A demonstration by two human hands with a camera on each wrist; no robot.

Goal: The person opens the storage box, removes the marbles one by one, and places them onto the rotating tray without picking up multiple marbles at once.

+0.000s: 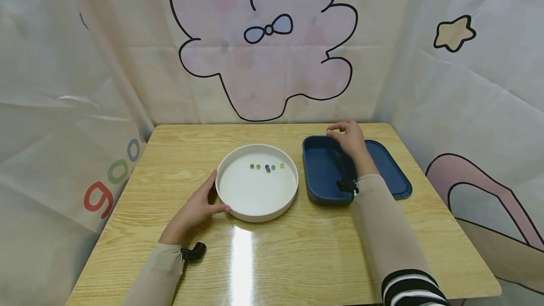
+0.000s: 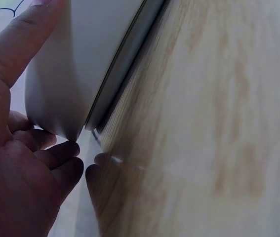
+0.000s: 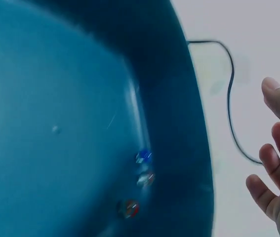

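My left hand (image 1: 197, 209) holds the near left side of a round white tray (image 1: 255, 197), thumb at the rim and fingers along the outer wall. In the left wrist view, the fingers (image 2: 60, 160) curl beneath the tray's lower edge. Several small glass marbles (image 1: 267, 167) lie toward the tray's far side. My right hand (image 1: 350, 140) is over the far edge of a blue rectangular box (image 1: 325, 188), pinching what looks like a small marble (image 1: 328, 131) between thumb and forefinger. More marbles (image 3: 130, 208) lie along the box's inner edge in the right wrist view.
A flat blue lid (image 1: 388, 174) lies right of the box, partly behind the right forearm. Everything stands on a light wooden table (image 1: 272, 263). Printed cloth (image 1: 272, 74) hangs behind the table and at both sides.
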